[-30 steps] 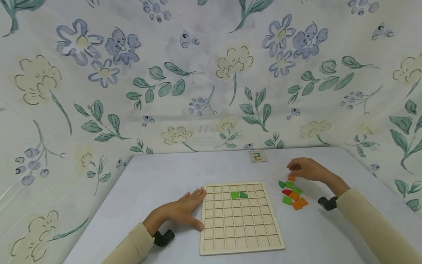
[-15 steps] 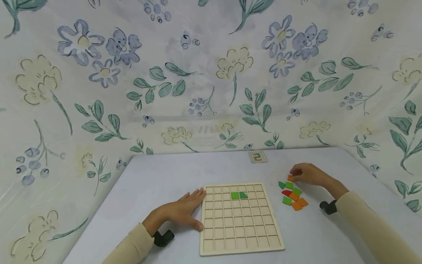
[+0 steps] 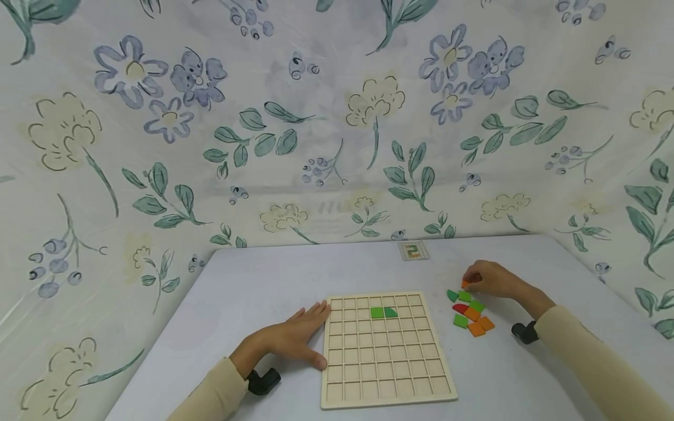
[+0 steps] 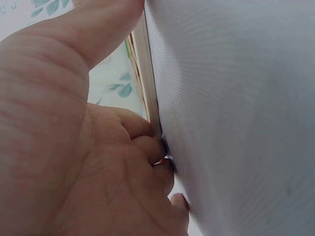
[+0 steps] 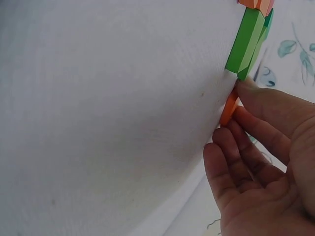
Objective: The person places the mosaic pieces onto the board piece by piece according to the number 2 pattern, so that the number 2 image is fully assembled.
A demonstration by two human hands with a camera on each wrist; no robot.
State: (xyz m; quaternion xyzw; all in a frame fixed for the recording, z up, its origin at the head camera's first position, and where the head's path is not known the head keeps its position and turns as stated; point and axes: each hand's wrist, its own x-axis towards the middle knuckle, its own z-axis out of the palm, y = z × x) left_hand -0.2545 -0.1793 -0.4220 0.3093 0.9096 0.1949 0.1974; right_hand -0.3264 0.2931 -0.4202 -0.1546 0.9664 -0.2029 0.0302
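At the left edge of a wooden grid board (image 3: 389,354), my left hand (image 3: 292,338) lies with fingers spread, thumb and fingertips against the frame. A green square tile (image 3: 377,313) and a dark green quarter-round tile (image 3: 391,312) sit side by side in the board's upper cells. My right hand (image 3: 492,279) is at the far end of the loose tiles, pinching an orange square tile (image 5: 230,108) between thumb and fingers. In the right wrist view the orange tile stands tilted at the table surface, beside a green tile (image 5: 246,42).
Several loose tiles lie right of the board, among them a red curved tile (image 3: 460,308), a green square (image 3: 460,320) and an orange square (image 3: 476,329). A small pattern card (image 3: 413,251) lies near the back edge of the white table (image 3: 274,275). Floral cloth hangs behind.
My right hand has come down onto the far orange tile and its fingers have closed on it. The left hand stays at the board's edge.
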